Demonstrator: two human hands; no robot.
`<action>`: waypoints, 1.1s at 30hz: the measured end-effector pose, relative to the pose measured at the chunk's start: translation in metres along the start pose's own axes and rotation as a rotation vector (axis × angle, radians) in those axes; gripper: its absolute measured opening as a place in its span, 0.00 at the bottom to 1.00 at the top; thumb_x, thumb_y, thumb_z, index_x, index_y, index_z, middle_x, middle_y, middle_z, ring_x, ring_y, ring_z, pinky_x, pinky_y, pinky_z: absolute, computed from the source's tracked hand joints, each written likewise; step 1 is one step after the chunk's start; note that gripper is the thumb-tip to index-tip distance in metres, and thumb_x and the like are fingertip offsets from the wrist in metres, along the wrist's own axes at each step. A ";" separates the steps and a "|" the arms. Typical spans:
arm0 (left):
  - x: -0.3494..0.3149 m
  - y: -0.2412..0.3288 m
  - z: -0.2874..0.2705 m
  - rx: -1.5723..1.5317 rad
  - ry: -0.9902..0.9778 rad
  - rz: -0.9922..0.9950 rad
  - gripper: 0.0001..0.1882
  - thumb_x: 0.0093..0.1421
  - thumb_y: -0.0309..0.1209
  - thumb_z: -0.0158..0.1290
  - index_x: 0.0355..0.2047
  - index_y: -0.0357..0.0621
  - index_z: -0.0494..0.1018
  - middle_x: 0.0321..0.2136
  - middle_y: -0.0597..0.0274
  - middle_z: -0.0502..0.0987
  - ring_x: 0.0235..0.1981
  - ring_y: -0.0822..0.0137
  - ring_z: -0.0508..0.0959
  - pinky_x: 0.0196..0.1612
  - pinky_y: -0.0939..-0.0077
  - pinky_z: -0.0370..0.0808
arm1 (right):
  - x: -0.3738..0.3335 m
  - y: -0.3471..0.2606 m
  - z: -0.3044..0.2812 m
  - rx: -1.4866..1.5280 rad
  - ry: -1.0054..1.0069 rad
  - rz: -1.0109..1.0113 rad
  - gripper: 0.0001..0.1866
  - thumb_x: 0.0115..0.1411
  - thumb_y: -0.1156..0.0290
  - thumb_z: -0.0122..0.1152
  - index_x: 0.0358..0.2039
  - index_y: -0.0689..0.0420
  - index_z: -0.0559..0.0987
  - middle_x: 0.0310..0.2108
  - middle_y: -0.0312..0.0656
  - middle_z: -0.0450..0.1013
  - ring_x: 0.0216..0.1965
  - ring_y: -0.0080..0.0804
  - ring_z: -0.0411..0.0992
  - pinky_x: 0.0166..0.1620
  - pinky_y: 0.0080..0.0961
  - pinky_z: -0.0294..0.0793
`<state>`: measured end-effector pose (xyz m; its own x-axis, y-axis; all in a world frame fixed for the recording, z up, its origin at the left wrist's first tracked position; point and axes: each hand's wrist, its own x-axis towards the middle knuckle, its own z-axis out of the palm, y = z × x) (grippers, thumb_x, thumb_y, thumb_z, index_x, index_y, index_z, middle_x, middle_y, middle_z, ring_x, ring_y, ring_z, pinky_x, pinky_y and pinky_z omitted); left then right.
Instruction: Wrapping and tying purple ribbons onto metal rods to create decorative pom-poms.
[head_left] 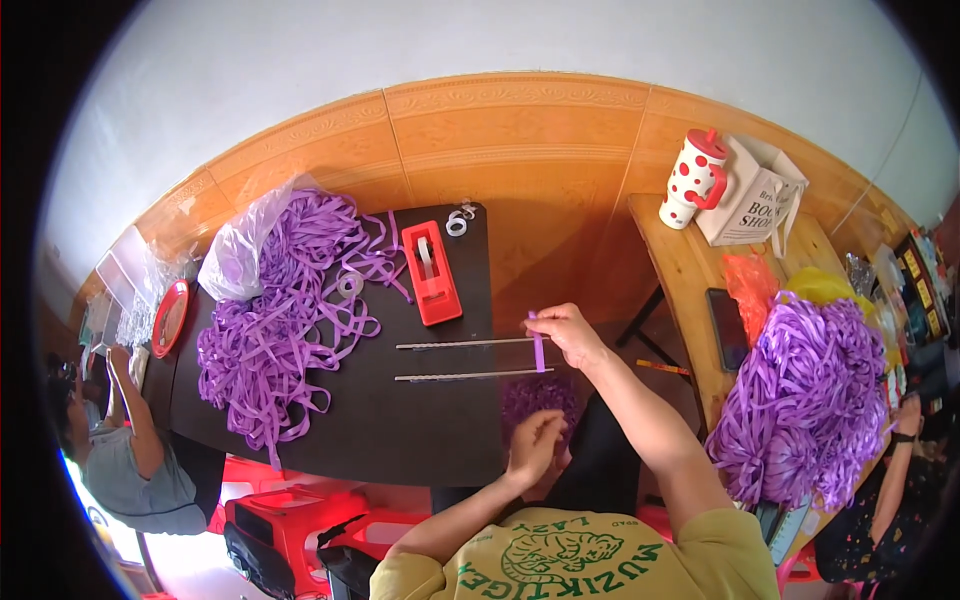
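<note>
Two thin parallel metal rods [465,345] reach out past the right edge of the dark table. A short length of purple ribbon [540,356] spans them near their free ends. My right hand [568,335] pinches the ribbon's upper end, just beside the upper rod. Lower down, off the table edge and above my lap, is my left hand [537,445]. Its fingers are curled together, and what they hold, if anything, is too small to make out. Below the rods, partly behind my left hand, lies a mass of purple strips [540,400].
Tangled purple ribbon [290,300] spills from a clear plastic bag [235,262] beside a red tape dispenser [433,275]. On the wooden table [680,290] at right are a phone [727,330], a large purple ribbon heap [800,400] and a spotted tumbler [692,180]. People sit on both sides.
</note>
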<state>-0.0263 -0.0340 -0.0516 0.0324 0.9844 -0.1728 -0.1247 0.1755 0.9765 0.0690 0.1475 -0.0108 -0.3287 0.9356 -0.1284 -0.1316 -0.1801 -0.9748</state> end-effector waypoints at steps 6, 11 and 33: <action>0.057 0.006 0.007 0.055 0.416 0.359 0.14 0.61 0.22 0.46 0.48 0.36 0.69 0.41 0.58 0.73 0.41 0.69 0.74 0.42 0.79 0.71 | 0.001 0.009 -0.002 0.126 0.054 0.209 0.04 0.50 0.80 0.60 0.21 0.65 0.79 0.23 0.43 0.75 0.28 0.29 0.73 0.35 0.22 0.69; 0.087 0.028 0.010 0.272 0.500 0.702 0.19 0.59 0.20 0.46 0.51 0.38 0.67 0.50 0.50 0.66 0.51 0.57 0.69 0.51 0.68 0.68 | -0.007 0.009 0.002 0.341 0.052 0.278 0.05 0.53 0.78 0.57 0.22 0.62 0.78 0.22 0.41 0.74 0.25 0.28 0.72 0.32 0.25 0.71; 0.101 0.023 0.013 -0.281 0.305 0.325 0.10 0.59 0.26 0.55 0.38 0.31 0.76 0.31 0.55 0.79 0.32 0.69 0.78 0.40 0.77 0.74 | -0.102 0.136 -0.031 -0.084 0.495 -0.103 0.05 0.54 0.78 0.58 0.33 0.62 0.78 0.29 0.39 0.74 0.29 0.24 0.72 0.36 0.17 0.71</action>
<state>-0.0126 0.0690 -0.0448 -0.3371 0.9394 0.0628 -0.3431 -0.1847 0.9209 0.1136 0.0374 -0.1356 0.1667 0.9826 -0.0821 -0.0574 -0.0735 -0.9956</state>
